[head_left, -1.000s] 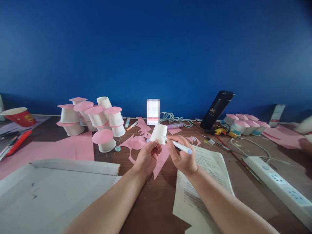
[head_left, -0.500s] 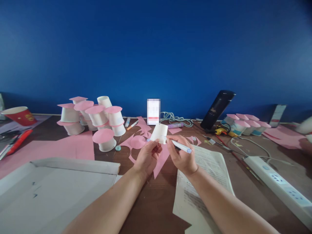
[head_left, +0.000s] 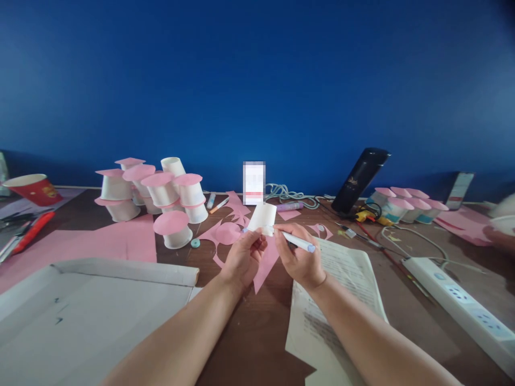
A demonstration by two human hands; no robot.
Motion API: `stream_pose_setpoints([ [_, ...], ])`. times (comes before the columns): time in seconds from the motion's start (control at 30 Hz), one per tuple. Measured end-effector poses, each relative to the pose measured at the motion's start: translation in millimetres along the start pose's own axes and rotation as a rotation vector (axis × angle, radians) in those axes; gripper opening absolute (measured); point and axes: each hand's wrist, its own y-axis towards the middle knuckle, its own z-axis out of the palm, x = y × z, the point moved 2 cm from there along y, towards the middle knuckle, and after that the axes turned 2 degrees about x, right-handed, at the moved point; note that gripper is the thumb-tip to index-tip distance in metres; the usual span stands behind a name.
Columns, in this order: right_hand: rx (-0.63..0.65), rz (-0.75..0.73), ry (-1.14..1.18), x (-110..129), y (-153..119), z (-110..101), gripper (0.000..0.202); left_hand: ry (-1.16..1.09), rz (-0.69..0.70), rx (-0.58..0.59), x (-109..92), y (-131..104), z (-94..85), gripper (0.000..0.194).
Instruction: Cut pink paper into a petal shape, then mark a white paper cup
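Observation:
Between the fingertips of my left hand is a small white paper cup, tilted, its narrower end pointing away from me. My right hand grips a white marker pen with a pale blue end. The pen's other end meets the cup's near edge, where my fingers partly hide it. Under and behind my hands lie pink paper offcuts and a pink paper disc. Left of them stand stacked white cups topped with pink paper pieces.
A phone leans against the blue wall. To the right are a tilted black bottle, more pink-topped cups, a power strip and printed sheets. A red cup stands far left. Another person's hand shows at right.
The cup tips slightly as my hands shift a little around it. The pen stays against its near edge. At far right, the other person's hand has moved slightly left.

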Motion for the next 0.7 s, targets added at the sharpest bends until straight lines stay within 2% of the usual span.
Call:
stream_pose_setpoints([
  [0.7, 0.031, 0.000, 0.005, 1.5, -2.1, 2.8, 0.010, -0.014, 0.008, 0.025, -0.2, 4.3, -3.8, 0.006],
])
